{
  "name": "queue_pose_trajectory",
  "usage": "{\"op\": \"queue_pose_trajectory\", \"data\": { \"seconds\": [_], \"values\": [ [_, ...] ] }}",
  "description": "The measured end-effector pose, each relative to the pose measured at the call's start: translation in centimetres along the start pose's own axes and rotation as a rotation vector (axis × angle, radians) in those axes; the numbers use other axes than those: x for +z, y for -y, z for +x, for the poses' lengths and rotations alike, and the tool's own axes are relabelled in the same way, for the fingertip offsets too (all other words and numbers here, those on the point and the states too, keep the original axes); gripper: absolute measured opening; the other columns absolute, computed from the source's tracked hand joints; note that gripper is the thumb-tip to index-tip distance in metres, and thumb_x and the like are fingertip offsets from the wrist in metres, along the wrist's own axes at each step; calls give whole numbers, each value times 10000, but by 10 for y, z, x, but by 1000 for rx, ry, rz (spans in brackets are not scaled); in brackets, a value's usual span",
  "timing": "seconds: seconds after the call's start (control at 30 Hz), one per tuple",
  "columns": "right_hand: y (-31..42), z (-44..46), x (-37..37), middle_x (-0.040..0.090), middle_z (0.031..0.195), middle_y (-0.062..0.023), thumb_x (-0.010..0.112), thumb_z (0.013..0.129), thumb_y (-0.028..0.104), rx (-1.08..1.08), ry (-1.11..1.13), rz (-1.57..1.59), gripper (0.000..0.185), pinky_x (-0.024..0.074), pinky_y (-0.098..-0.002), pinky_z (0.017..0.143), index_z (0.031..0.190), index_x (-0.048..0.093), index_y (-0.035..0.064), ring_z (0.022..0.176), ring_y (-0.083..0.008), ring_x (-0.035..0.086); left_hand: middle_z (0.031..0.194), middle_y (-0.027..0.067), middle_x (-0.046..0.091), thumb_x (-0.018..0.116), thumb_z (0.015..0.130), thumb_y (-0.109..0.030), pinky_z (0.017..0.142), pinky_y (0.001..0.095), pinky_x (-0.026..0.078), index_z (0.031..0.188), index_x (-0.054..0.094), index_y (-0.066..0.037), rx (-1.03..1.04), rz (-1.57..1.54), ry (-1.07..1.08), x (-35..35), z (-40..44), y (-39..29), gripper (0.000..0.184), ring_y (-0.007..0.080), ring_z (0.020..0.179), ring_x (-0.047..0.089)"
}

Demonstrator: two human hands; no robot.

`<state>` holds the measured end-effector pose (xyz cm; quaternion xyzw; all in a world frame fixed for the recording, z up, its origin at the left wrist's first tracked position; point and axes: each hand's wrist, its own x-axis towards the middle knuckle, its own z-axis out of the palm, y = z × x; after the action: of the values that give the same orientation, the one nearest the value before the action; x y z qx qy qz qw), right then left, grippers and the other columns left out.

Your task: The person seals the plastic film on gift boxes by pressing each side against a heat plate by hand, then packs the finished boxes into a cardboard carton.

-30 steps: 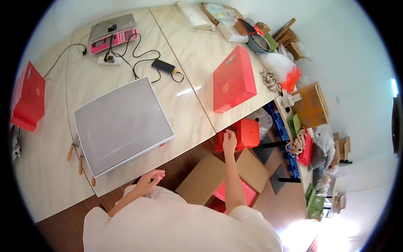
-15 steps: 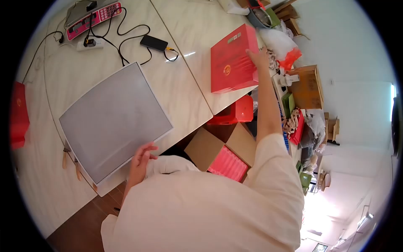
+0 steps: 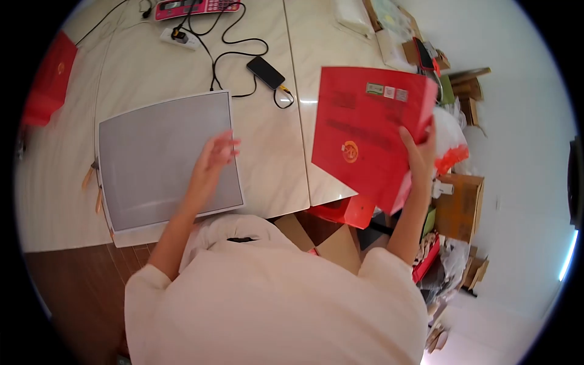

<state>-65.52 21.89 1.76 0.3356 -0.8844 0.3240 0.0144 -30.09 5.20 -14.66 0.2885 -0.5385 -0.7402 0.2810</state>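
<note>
My right hand [image 3: 421, 151] grips a flat red box [image 3: 359, 125] by its right side, thumb on the printed face. That face bears a round gold emblem and small labels along one edge. The box is tilted over the table's right corner. My left hand [image 3: 218, 152] is over the grey mat [image 3: 164, 164] near its right edge, fingers apart and slightly blurred, with nothing in it. Whether it touches the mat I cannot tell.
A phone [image 3: 266, 72] on a cable, a white power strip [image 3: 180, 39] and a pink device [image 3: 198, 7] are on the table. Another red box [image 3: 52, 79] stands at left. Below the table edge are a red stool [image 3: 350, 211] and an open carton [image 3: 340, 248].
My right hand has brought the red box nearer and turned its printed face more toward me. My left hand has risen from the mat's near edge to over its right side. The view has shifted.
</note>
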Motion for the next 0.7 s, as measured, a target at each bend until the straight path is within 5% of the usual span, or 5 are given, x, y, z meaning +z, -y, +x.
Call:
{"op": "queue_pose_trajectory", "data": {
  "seconds": [0.2,0.27,0.33,0.53,0.7],
  "values": [
    [75,-75,-31,535,1148,-123,787,672,461,-208,32,540,936,421,-349,902,1364,367,-8,1037,-221,534,1393,112,407,414,952,-509,1101,378,237,1424,280,-80,76,-215,-111,2,32,-44,652,239,1286,398],
    [82,-97,-10,546,1090,-96,778,588,619,-213,15,619,1006,432,-343,867,1259,435,-48,996,-194,538,1384,118,414,390,905,-626,1095,373,266,1421,274,-53,28,-226,-191,-36,24,-27,780,251,1271,412],
    [99,-112,23,566,1054,-85,810,548,610,-215,113,711,995,445,-345,833,1216,467,-42,943,-192,549,1401,97,397,373,866,-688,1081,370,307,1406,281,-39,200,-375,-382,-63,-15,-70,850,244,1292,387],
    [141,-127,128,608,1020,-69,852,651,291,-302,697,892,710,484,-346,804,1189,497,-8,933,-176,583,1264,123,495,378,854,-707,989,338,377,1306,372,33,579,30,-750,-194,-84,-42,867,211,1155,482],
    [162,-139,183,614,1056,-46,801,723,127,-377,821,815,552,466,-348,857,1189,524,22,980,-175,581,1212,122,511,390,836,-724,963,337,387,1283,388,32,587,149,-752,-249,-113,-18,879,209,1111,492]
  ]
}}
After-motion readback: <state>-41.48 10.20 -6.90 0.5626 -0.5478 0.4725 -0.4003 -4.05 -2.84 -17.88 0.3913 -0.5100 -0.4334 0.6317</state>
